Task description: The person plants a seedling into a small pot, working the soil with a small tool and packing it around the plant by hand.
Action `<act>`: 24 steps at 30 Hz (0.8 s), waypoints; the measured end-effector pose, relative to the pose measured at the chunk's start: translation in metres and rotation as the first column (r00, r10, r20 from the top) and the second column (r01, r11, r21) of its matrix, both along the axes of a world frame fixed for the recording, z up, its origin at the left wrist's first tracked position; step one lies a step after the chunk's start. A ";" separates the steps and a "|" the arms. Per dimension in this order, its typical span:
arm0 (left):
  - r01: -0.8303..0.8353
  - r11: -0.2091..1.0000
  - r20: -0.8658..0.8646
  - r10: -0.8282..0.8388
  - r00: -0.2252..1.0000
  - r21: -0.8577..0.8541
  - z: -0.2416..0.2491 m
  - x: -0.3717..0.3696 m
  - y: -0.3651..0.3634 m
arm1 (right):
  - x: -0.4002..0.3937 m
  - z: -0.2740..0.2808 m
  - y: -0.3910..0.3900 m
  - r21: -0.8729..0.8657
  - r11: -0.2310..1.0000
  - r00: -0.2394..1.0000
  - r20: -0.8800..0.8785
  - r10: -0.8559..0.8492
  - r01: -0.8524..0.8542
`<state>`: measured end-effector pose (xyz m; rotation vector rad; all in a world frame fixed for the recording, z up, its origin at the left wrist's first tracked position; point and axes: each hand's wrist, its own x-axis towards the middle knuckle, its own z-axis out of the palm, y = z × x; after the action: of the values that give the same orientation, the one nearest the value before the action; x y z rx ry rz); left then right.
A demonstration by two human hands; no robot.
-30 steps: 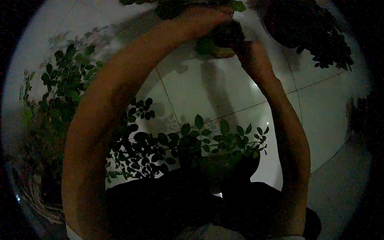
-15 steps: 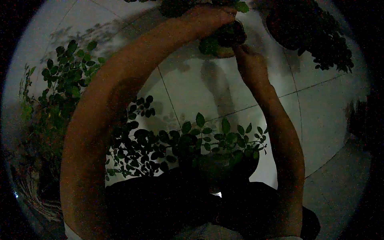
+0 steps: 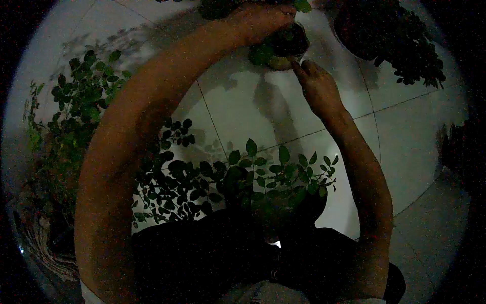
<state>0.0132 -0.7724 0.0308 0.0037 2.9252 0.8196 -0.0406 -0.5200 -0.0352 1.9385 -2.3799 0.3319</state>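
Observation:
A small round pot with dark contents and green leaves on its left side stands at the top centre of the dim head view. My left hand reaches in from the left, just above the pot's upper edge, fingers bent together; whatever they grip is too dark to make out. At the pot's lower right rim is my right hand, with thumb and forefinger close together at the rim. Whether they pinch the rim or something small cannot be told.
Leafy plants stand at the left and before my lap. A dark bushy plant is at the upper right. Pale floor tiles lie beneath. Folded cloth-like material shows at the lower left.
My right hand has shifted slightly down, and its fingertips have moved left along the pot's lower rim. More of the pot's opening shows. My left hand has moved slightly up and left.

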 end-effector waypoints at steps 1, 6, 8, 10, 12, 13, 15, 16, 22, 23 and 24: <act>-0.040 0.999 0.084 0.039 0.996 0.007 0.018 0.004 0.009 | 0.001 0.002 0.003 -0.049 0.999 1.000 0.003 0.012 -0.012; -0.108 0.994 0.192 0.104 0.976 0.012 0.023 0.002 0.014 | -0.002 0.004 0.016 -0.123 0.992 0.999 0.049 -0.012 0.018; -0.151 0.984 0.199 0.130 0.971 0.090 0.021 0.002 0.014 | -0.005 0.000 0.018 -0.255 0.965 0.997 0.064 -0.048 0.063; -0.167 0.979 0.199 0.141 0.970 0.117 0.020 0.002 0.014 | -0.003 0.003 0.014 -0.325 0.920 0.947 0.297 -0.120 0.219; -0.150 0.984 0.194 0.130 0.972 0.091 0.018 0.000 0.013 | 0.006 0.007 0.008 -0.241 0.848 0.697 0.691 -0.191 0.472; -0.135 0.988 0.190 0.119 0.975 0.073 0.017 -0.001 0.012 | 0.007 0.004 0.003 -0.208 0.807 0.525 0.839 -0.143 0.553; -0.090 0.995 0.179 0.082 0.980 0.039 0.012 -0.004 0.009 | 0.005 -0.011 -0.011 -0.083 0.727 0.115 0.993 0.006 0.681; -0.079 0.995 0.176 0.067 0.982 0.060 0.008 -0.007 0.006 | 0.008 -0.013 -0.013 -0.053 0.744 0.053 0.998 0.024 0.667; -0.242 0.522 0.200 0.135 0.970 0.818 -0.028 -0.007 0.002 | 0.034 -0.016 -0.028 0.156 0.730 -0.259 0.965 0.029 0.665; -0.273 0.521 0.222 0.159 0.962 0.809 -0.031 -0.007 0.000 | 0.037 -0.013 -0.027 0.167 0.742 -0.286 0.958 0.034 0.649; -0.304 0.518 0.243 0.185 0.952 0.800 -0.023 -0.004 0.005 | 0.037 -0.014 -0.027 0.187 0.732 -0.266 0.964 -0.008 0.656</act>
<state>0.0092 -0.7677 0.0082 -0.3832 2.1264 2.0912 -0.0039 -0.5474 -0.0496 0.1831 -2.6259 2.9220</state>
